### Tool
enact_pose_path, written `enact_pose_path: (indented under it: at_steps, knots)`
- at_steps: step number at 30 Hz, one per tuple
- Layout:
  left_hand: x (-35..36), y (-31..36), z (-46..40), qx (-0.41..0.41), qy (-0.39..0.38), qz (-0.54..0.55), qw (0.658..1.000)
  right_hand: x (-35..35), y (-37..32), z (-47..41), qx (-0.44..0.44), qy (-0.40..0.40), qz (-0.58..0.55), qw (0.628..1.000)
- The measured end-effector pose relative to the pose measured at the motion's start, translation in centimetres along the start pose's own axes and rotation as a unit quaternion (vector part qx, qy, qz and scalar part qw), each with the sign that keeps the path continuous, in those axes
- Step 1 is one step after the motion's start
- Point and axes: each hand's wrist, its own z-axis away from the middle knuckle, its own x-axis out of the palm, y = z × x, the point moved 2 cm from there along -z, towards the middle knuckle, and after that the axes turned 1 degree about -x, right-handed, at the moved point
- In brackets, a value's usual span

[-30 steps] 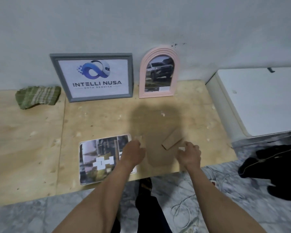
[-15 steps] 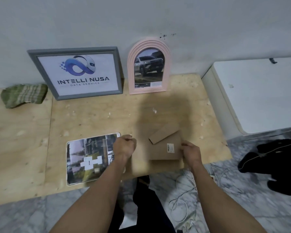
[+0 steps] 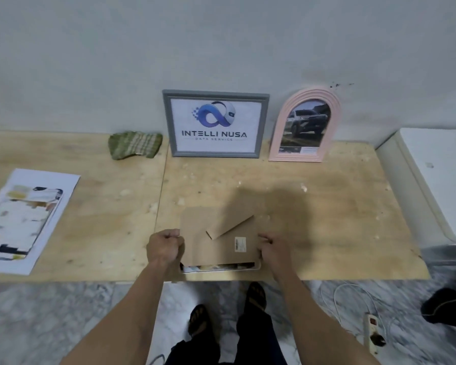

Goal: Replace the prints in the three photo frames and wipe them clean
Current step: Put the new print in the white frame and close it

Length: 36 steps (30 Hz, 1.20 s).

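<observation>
Both hands, left hand (image 3: pixel 165 246) and right hand (image 3: pixel 274 248), grip the cardboard backing (image 3: pixel 216 243) edges.

Backing board (image 3: pixel 221 233) hides print beneath; paper stack (image 3: pixel 24 219) cut off left.

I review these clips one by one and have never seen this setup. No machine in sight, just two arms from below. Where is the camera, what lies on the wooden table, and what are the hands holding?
There is no robot here. A person wears a wide-angle camera on the head, looking down, so the arms enter from the bottom.

Against the wall lean a grey frame with a logo print and a pink arched frame with a car picture. A green cloth lies beside the grey frame, and loose prints lie at the far left of the table.

The left hand and right hand grip the sides of a brown backing board, which lies over a third frame at the table's near edge.
</observation>
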Motion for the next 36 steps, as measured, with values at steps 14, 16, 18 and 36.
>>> enact_pose_path:
  at_steps: [14,16,18,36]
  knots:
    - [-0.4,-2.9,-0.4,0.083,-0.023,-0.137,0.987,1.5,0.5,1.8,-0.054,0.060,0.160,0.984]
    - [-0.2,-3.0,-0.3,0.111,-0.036,-0.192,0.974,2.0,0.0,1.9,-0.048,0.066,0.148,0.986]
    - [0.2,-3.2,-0.1,0.111,-0.055,-0.191,0.974,2.2,-0.4,1.8,-0.015,0.079,0.116,0.990]
    - [-1.3,0.9,-0.3,0.016,-0.207,0.108,0.972,-1.3,-2.7,1.5,0.020,-0.138,-0.231,0.963]
